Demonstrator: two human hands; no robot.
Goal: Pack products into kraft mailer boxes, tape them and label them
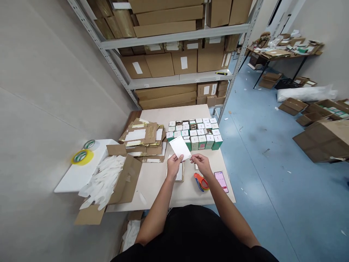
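My left hand (174,164) is closed on a flat white box or card (180,148), holding it tilted above the beige table (155,182). My right hand (201,162) pinches the lower right corner of the same white piece. Just beyond stand several small green-and-white boxes (195,134) packed in rows. Under my hands lies a flat brown-edged piece (180,174). An orange tape dispenser (201,181) and a phone (221,181) with a pink screen lie beside my right wrist.
Flattened brown cartons (143,140) are stacked at the table's left. An open carton of white packing (109,182) and tape rolls (81,156) sit on a white side surface. Metal shelving (177,76) holds cardboard boxes behind. Loose cartons (319,138) litter the blue floor at right.
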